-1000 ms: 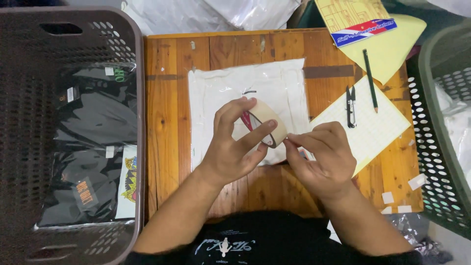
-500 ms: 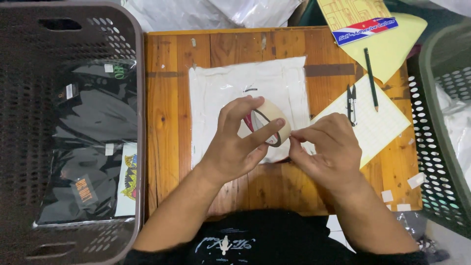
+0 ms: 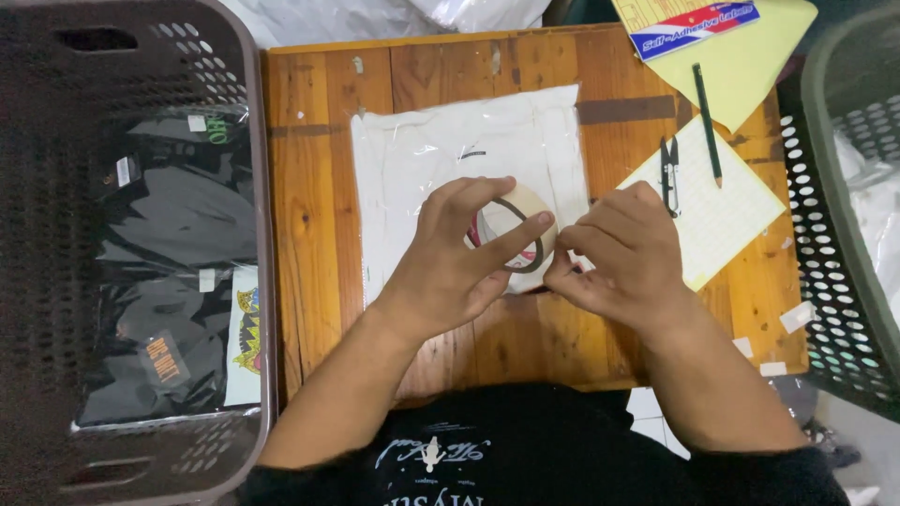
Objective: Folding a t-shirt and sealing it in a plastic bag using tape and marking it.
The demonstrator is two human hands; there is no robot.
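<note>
Both forearms come up from the bottom edge and meet over the white bagged garment (image 3: pixel 469 150) lying flat in the middle of the wooden worktop (image 3: pixel 309 234). The left hand (image 3: pixel 450 267) is curled around a roll of pale tape (image 3: pixel 520 234), thumb arched over the top and index finger stretched straight across the front of the ring, so it's closed on the roll and holding it up on edge, just above the near edge of the garment. The right hand (image 3: pixel 623 258) is bunched up tight right beside the roll, knuckles up, fingertips pinched together at the roll's right rim. Can't tell exactly what's between those fingertips, too small to see.

Right of the garment there's a lined yellow pad (image 3: pixel 727 215) with small black snips (image 3: pixel 669 173) and a dark pencil (image 3: pixel 706 122) lying on it. Left of the worktop sits a big dark plastic basket (image 3: pixel 56 281) with black bagged clothes (image 3: pixel 169 234) inside, and another perforated basket (image 3: pixel 834 234) is off to the right.
</note>
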